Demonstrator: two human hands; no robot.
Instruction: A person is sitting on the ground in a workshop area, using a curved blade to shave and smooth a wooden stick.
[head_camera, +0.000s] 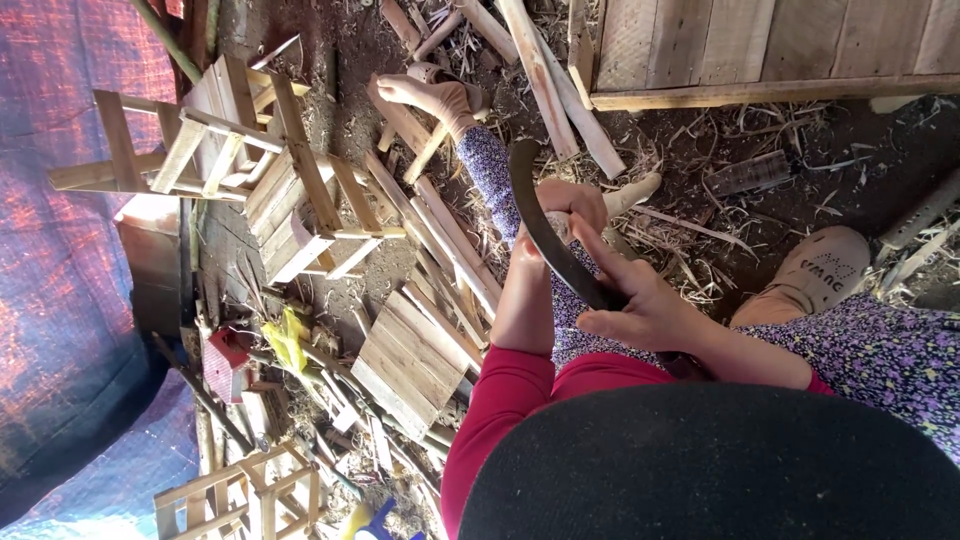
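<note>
The right hand (640, 310) grips the handle of a dark curved knife (545, 235), blade arcing toward 11 o'clock. The left hand (570, 205) is clamped on a pale stick (632, 193), mostly hidden by fingers. Farther, at 10 o'clock, slatted crates (290, 200) lie on the floor; their contents are unclear.

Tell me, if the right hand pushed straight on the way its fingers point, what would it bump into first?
Probably the left hand. The right hand grips the dark curved blade, fingers aimed up-left along it, toward the left hand holding a pale wooden piece. Depth is hard to judge, so it might pass just beside it.
</note>
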